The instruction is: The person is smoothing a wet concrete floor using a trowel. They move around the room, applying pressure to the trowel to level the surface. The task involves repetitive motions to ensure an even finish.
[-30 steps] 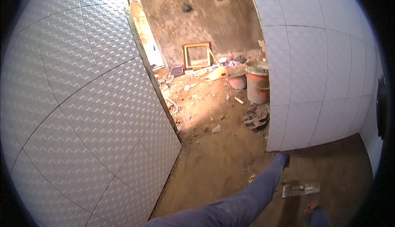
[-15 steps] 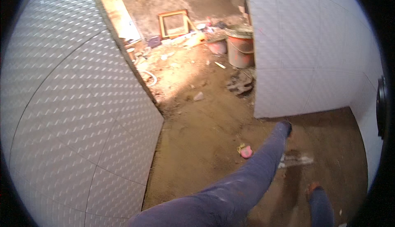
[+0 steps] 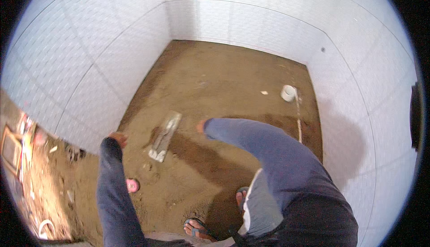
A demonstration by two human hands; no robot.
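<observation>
My left hand (image 3: 118,138) shows just past its dark blue sleeve, close to the end of the left tiled wall. Over the sandy floor, my right hand (image 3: 201,126) pokes out of its sleeve, bent inward from the right. The fingers of both are too small and hidden to read, and nothing can be seen held in either. Between the hands lies a flat rectangular plastering trowel (image 3: 172,122), smeared with pale mortar and apart from both. A small round pink thing (image 3: 132,185), perhaps a tape measure, rests on the floor beside my left forearm.
White tiled walls (image 3: 201,20) enclose the brown floor (image 3: 215,74) on three sides. A short white pipe stub (image 3: 288,93) stands near the right wall, beside a pale strip (image 3: 298,117). Rubble and a wooden frame (image 3: 10,150) lie at far left. My sandalled feet (image 3: 197,228) are below.
The view has swung right, from the doorway with buckets to the tiled corner. Both arms now reach forward, the right one bent across the floor. The trowel still lies on the floor.
</observation>
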